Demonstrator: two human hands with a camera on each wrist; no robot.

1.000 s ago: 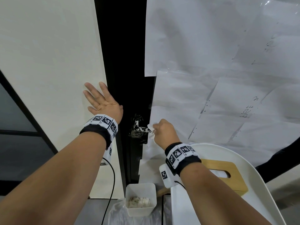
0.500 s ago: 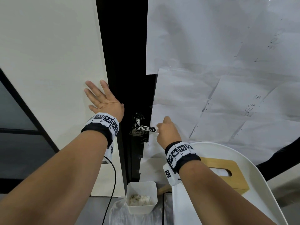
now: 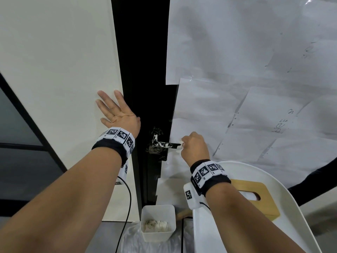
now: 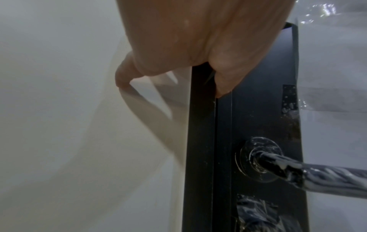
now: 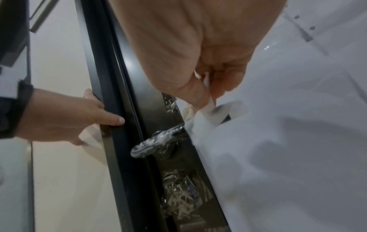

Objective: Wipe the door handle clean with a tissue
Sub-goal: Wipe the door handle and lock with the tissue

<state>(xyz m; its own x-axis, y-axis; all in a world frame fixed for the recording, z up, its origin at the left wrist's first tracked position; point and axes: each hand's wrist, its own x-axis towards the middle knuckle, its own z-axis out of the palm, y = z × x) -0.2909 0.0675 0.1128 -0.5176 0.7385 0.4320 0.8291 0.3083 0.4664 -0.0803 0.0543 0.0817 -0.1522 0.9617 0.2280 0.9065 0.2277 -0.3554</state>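
Note:
A black lever door handle (image 3: 165,144) smeared with white streaks sticks out of the black door stile (image 3: 145,70); it also shows as the handle (image 4: 317,175) and the handle (image 5: 158,139). My right hand (image 3: 194,147) pinches a crumpled white tissue (image 3: 180,143) at the handle's free end; in the right wrist view the thumb and fingers pinch the tissue (image 5: 206,114). My left hand (image 3: 117,114) lies flat with fingers spread on the white wall, thumb by the black frame edge. The left hand (image 5: 65,116) holds nothing.
A white bin (image 3: 158,222) with used tissues stands on the floor below the handle. A wooden tissue box (image 3: 259,196) sits on a white tray (image 3: 291,216) at the lower right. Paper sheets (image 3: 237,88) cover the door's glass.
My right hand slid with the tissue from near the handle's middle to its free end. The left hand stayed on the wall.

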